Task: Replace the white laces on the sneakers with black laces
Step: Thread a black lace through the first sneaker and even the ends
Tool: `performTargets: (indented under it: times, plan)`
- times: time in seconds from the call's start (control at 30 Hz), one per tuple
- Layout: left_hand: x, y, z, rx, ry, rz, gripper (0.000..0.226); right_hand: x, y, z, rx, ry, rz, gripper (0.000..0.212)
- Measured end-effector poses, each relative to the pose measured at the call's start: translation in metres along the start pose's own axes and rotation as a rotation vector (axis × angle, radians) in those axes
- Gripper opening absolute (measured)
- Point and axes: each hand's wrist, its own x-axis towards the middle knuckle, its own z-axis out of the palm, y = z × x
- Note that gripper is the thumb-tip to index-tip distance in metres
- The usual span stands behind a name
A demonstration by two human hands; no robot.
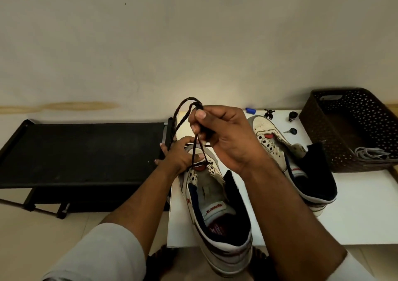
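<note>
On the white table (355, 205), the right hand (224, 134) pinches the black lace (195, 149); left hand (178, 153) grips the sneaker (215, 196), toe hidden.

Red lettering on the tongue label (215, 205) of my near sneaker (217, 205), too blurred to read, insole print (217, 230) likewise illegible
</note>
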Motion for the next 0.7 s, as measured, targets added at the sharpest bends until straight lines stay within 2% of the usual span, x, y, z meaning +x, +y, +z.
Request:
performTargets:
  times: [0.07,0.13,0.2,0.27,0.33,0.57,0.7]
  plan:
    - [-0.027,0.023,-0.015,0.192,-0.039,0.08,0.064,0.001,0.0,0.0,0.03,0.019,0.014,0.021]
    - [-0.064,0.058,-0.023,0.279,-0.009,0.09,0.06,0.004,0.0,-0.004,0.049,0.055,0.042,0.021]
    - [-0.068,0.069,-0.029,0.295,-0.021,0.13,0.049,0.009,-0.001,-0.013,0.065,0.111,0.053,0.021]
    - [-0.077,0.082,-0.046,0.239,-0.111,0.143,0.043,0.012,-0.002,-0.022,0.031,0.149,0.058,0.021]
    - [-0.093,0.095,-0.064,0.292,-0.207,0.175,0.037,0.013,0.0,-0.027,-0.019,0.158,0.062,0.021]
    - [-0.111,0.107,-0.066,-0.05,-0.385,0.335,0.022,0.012,0.001,-0.024,-0.069,0.089,0.069,0.021]
    - [-0.103,0.106,-0.062,-0.11,-0.305,0.364,0.01,0.009,0.007,-0.033,-0.054,0.118,0.128,0.024]
